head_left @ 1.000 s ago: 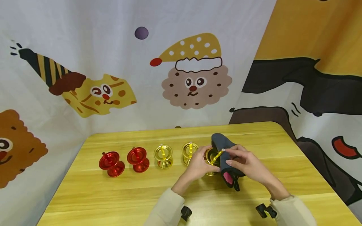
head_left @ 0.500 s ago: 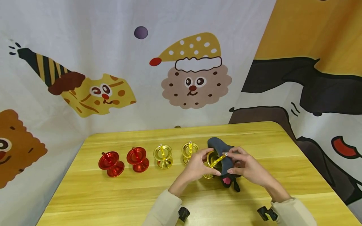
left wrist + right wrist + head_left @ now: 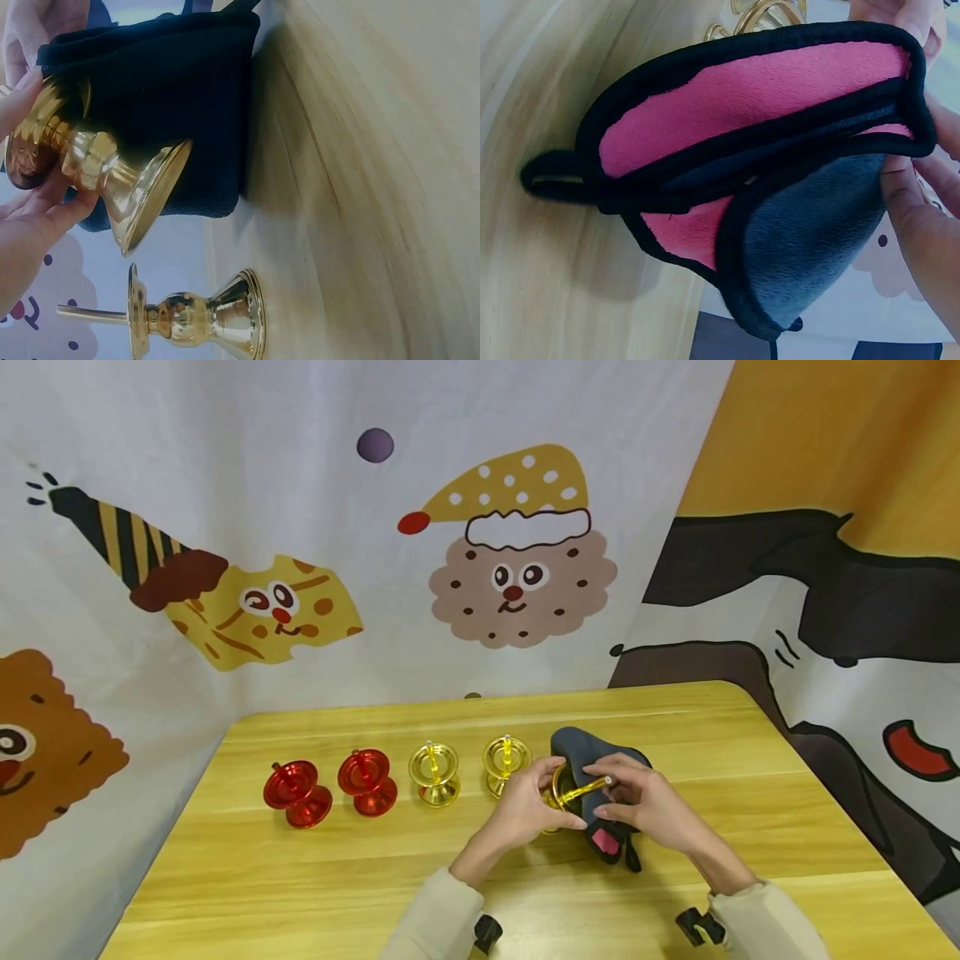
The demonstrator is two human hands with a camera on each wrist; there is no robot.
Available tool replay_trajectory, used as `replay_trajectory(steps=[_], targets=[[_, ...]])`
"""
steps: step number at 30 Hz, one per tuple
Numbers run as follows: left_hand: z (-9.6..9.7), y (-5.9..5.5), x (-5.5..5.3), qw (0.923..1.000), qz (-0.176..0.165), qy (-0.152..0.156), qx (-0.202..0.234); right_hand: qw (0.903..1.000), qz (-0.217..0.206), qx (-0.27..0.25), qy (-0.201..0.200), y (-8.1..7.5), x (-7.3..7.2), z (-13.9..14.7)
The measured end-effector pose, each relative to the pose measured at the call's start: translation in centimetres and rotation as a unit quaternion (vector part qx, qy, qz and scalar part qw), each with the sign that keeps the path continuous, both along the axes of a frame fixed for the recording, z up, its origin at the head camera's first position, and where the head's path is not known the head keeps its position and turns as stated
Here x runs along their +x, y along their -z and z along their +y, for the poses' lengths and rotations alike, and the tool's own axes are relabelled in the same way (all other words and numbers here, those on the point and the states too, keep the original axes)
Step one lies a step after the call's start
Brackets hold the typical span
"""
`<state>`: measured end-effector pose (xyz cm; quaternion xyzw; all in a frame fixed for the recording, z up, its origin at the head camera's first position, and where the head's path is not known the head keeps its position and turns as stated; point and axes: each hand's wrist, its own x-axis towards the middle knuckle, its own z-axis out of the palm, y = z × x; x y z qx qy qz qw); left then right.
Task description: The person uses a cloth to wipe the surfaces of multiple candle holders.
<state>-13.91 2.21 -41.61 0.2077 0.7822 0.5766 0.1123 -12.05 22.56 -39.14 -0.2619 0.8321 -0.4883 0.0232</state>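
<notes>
My left hand grips a gold oil lamp by its cup. The lamp tilts to the right, and its flared foot is raised off the table in the left wrist view. From the cup a thin stem slants toward my right hand. That hand pinches a folded cleaning cloth, dark grey outside and pink inside, with black edging and a loop. The cloth lies against the far side of the lamp's cup, hiding part of it.
To the left stand two red lamps and two gold ones, in a row on the wooden table. The nearest gold lamp is close beside my left hand. Behind the table hangs a printed curtain.
The held lamp has tilted further, its stem tip swinging right and down. The cloth has shifted around the cup with my right fingers. The row of lamps has stayed put.
</notes>
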Motion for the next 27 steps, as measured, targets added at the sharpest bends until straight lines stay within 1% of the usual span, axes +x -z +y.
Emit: replay_trajectory(steps=[2,5,9,14,20,22,27], targets=[[0.0,0.0,0.0,1.0,0.002,0.002,0.007,0.9996,-0.025,-0.015,0.005,0.0,0.0,0.1],[0.0,0.0,0.1,0.9999,0.006,0.002,0.015,0.9991,-0.036,-0.02,0.007,0.2,-0.1,0.1],[0.2,0.0,0.3,0.9995,0.029,-0.007,0.012,0.9999,-0.013,-0.005,-0.005,0.4,-0.3,0.0],[0.3,0.1,0.4,0.998,0.061,-0.013,0.005,0.9999,0.013,0.008,-0.006,0.6,-0.5,0.1],[0.2,-0.3,0.5,0.9971,0.077,-0.003,0.002,0.9995,0.028,-0.013,-0.004,0.8,-0.4,0.0],[0.2,-0.3,0.6,0.9973,0.074,-0.005,0.003,0.9993,0.03,-0.023,-0.004,0.9,-0.3,0.0],[0.4,0.0,0.8,0.9981,0.054,-0.018,0.022,0.9984,0.03,-0.046,-0.013,1.1,-0.3,0.0]])
